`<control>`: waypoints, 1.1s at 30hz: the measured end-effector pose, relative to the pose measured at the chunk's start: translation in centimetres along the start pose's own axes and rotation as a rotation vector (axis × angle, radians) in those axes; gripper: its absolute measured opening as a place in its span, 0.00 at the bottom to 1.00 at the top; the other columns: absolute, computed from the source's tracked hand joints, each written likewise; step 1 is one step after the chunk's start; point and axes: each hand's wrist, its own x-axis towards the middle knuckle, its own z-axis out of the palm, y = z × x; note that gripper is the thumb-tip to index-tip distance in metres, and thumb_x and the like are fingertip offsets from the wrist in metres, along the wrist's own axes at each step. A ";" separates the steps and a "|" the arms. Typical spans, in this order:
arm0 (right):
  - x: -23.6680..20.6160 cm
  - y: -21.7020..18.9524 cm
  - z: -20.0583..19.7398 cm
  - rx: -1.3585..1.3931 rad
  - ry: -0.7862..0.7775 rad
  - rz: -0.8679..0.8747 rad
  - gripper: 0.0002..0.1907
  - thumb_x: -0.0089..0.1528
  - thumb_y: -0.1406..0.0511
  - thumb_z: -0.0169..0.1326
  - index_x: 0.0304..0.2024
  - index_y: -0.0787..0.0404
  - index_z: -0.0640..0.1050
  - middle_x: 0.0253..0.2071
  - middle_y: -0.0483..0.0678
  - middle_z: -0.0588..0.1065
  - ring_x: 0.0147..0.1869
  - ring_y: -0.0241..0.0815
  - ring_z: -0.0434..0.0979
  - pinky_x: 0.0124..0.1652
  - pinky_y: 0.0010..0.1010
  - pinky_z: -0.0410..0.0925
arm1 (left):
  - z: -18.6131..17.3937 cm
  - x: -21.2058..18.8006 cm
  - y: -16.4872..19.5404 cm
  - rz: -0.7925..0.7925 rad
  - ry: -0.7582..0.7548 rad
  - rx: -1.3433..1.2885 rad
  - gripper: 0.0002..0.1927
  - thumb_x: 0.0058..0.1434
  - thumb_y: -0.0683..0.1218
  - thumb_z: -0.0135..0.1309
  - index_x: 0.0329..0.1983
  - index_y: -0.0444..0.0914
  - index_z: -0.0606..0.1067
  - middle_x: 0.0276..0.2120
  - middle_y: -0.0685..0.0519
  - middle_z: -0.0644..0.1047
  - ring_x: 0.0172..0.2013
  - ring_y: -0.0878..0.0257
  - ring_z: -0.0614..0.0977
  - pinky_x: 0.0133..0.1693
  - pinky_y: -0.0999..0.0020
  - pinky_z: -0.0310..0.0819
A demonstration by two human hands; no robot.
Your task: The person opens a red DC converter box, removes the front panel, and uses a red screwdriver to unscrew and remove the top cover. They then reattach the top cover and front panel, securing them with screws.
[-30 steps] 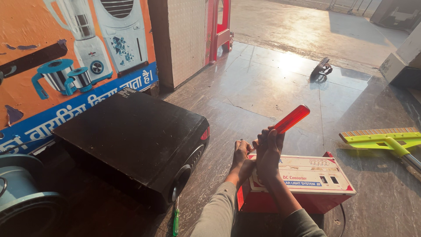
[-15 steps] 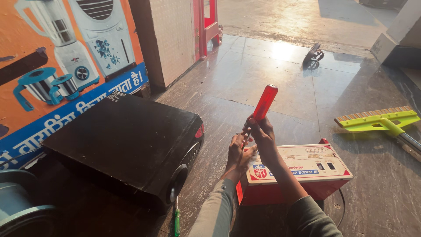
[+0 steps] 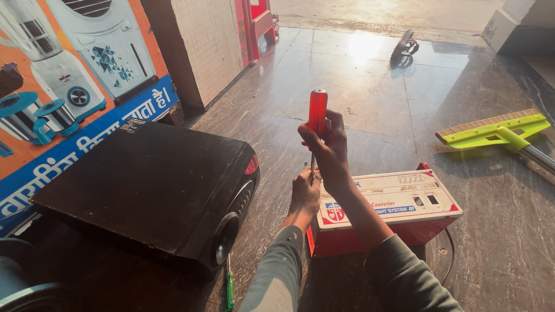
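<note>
**Upright screwdriver at the corner of a red box**

Right now the fingers of the right hand (image 3: 329, 151) are curled tight around the red handle of a screwdriver (image 3: 317, 118), which stands nearly upright with the top of the handle poking above the fist. Its thin metal shaft runs down from the fist to the left hand (image 3: 305, 193). That hand sits at the near-left corner of the red box (image 3: 399, 214), fingers bunched together around the lower end of the shaft; the tip itself is hidden behind them, so whether it touches the box cannot be told. Both forearms wear grey sleeves and rise from the bottom edge of the view.

The red box has a pale printed top panel with small windows, and lies flat on the dark stone floor (image 3: 370, 86). A thin black cable (image 3: 450, 254) curls away from its right side. Just to the left lies a large black cabinet (image 3: 144, 185) with a round opening in its near end. A small green screwdriver (image 3: 229, 286) lies on the floor beside that cabinet. Well apart, to the right, a yellow-green floor wiper (image 3: 491, 132) rests on the floor, and a colourful banner (image 3: 63, 86) stands at the far left.
</note>
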 end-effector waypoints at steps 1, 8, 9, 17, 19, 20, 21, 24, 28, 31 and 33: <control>0.2 -0.3 0.2 -0.024 0.038 -0.007 0.18 0.65 0.64 0.60 0.52 0.62 0.69 0.35 0.47 0.77 0.36 0.33 0.76 0.38 0.28 0.72 | 0.0 0.0 0.0 0.031 -0.005 0.008 0.12 0.70 0.44 0.46 0.45 0.32 0.78 0.41 0.41 0.82 0.42 0.46 0.86 0.42 0.56 0.78; 0.7 0.3 0.6 -0.262 0.010 -0.087 0.07 0.67 0.67 0.54 0.40 0.63 0.69 0.22 0.42 0.72 0.24 0.30 0.75 0.24 0.23 0.69 | -0.2 -0.4 -0.1 0.101 -0.004 0.023 0.14 0.72 0.43 0.44 0.42 0.29 0.78 0.43 0.42 0.81 0.42 0.44 0.85 0.41 0.55 0.77; 0.8 0.6 0.4 -0.207 -0.001 -0.063 0.08 0.68 0.66 0.54 0.38 0.62 0.69 0.23 0.41 0.71 0.24 0.29 0.73 0.24 0.23 0.69 | -0.1 -0.3 -0.2 0.135 0.006 0.025 0.15 0.72 0.44 0.44 0.41 0.29 0.79 0.45 0.42 0.81 0.43 0.44 0.84 0.41 0.55 0.77; 3.6 1.7 -2.8 0.351 -0.407 0.331 0.13 0.66 0.67 0.59 0.34 0.59 0.66 0.23 0.37 0.62 0.24 0.29 0.62 0.28 0.25 0.61 | 0.2 0.1 -0.1 -0.009 -0.024 -0.075 0.15 0.71 0.47 0.46 0.41 0.31 0.79 0.40 0.45 0.81 0.38 0.52 0.87 0.40 0.60 0.80; 3.8 1.7 -3.3 0.477 -0.357 0.356 0.11 0.67 0.64 0.60 0.37 0.59 0.69 0.24 0.37 0.61 0.24 0.28 0.61 0.29 0.25 0.61 | 0.3 0.1 -0.2 -0.014 -0.024 -0.069 0.16 0.71 0.47 0.47 0.39 0.30 0.80 0.40 0.45 0.81 0.38 0.52 0.86 0.40 0.60 0.79; 3.6 1.7 -3.4 0.489 -0.321 0.378 0.10 0.65 0.65 0.59 0.39 0.57 0.69 0.26 0.38 0.64 0.28 0.29 0.65 0.32 0.26 0.63 | 0.3 0.1 -0.2 -0.007 -0.024 -0.051 0.16 0.70 0.47 0.47 0.38 0.30 0.80 0.41 0.45 0.81 0.38 0.52 0.86 0.40 0.59 0.79; 3.2 1.8 -3.6 0.500 -0.286 0.401 0.09 0.63 0.65 0.58 0.41 0.55 0.70 0.29 0.38 0.66 0.31 0.30 0.68 0.35 0.26 0.65 | 0.4 0.1 -0.3 -0.001 -0.024 -0.034 0.17 0.70 0.48 0.47 0.37 0.30 0.80 0.41 0.45 0.81 0.39 0.52 0.86 0.40 0.59 0.78; 1.4 2.4 -3.3 0.484 -0.215 0.316 0.10 0.64 0.65 0.57 0.45 0.58 0.71 0.35 0.43 0.71 0.38 0.32 0.72 0.43 0.28 0.68 | 0.5 0.1 -0.4 0.033 0.000 -0.054 0.16 0.70 0.47 0.48 0.38 0.30 0.80 0.41 0.44 0.81 0.39 0.50 0.85 0.42 0.59 0.78; 0.1 3.3 -2.4 0.499 -0.031 0.188 0.11 0.68 0.63 0.56 0.47 0.61 0.71 0.37 0.42 0.70 0.43 0.32 0.74 0.47 0.29 0.70 | 0.3 0.2 -0.6 0.098 0.022 -0.043 0.12 0.66 0.43 0.50 0.40 0.31 0.81 0.43 0.43 0.81 0.42 0.49 0.85 0.45 0.58 0.77; -0.2 3.5 -2.1 0.444 0.025 0.167 0.14 0.68 0.59 0.56 0.47 0.62 0.71 0.36 0.44 0.71 0.39 0.34 0.74 0.44 0.30 0.70 | 0.2 0.2 -0.5 0.067 0.011 -0.022 0.10 0.64 0.42 0.52 0.41 0.30 0.80 0.44 0.43 0.81 0.43 0.50 0.85 0.46 0.58 0.78; -0.2 3.6 -1.9 0.477 0.016 0.139 0.15 0.68 0.58 0.56 0.48 0.62 0.71 0.35 0.44 0.71 0.38 0.34 0.74 0.42 0.29 0.69 | 0.2 0.2 -0.4 0.029 -0.008 -0.057 0.10 0.65 0.42 0.53 0.42 0.31 0.80 0.44 0.44 0.81 0.42 0.51 0.85 0.45 0.59 0.78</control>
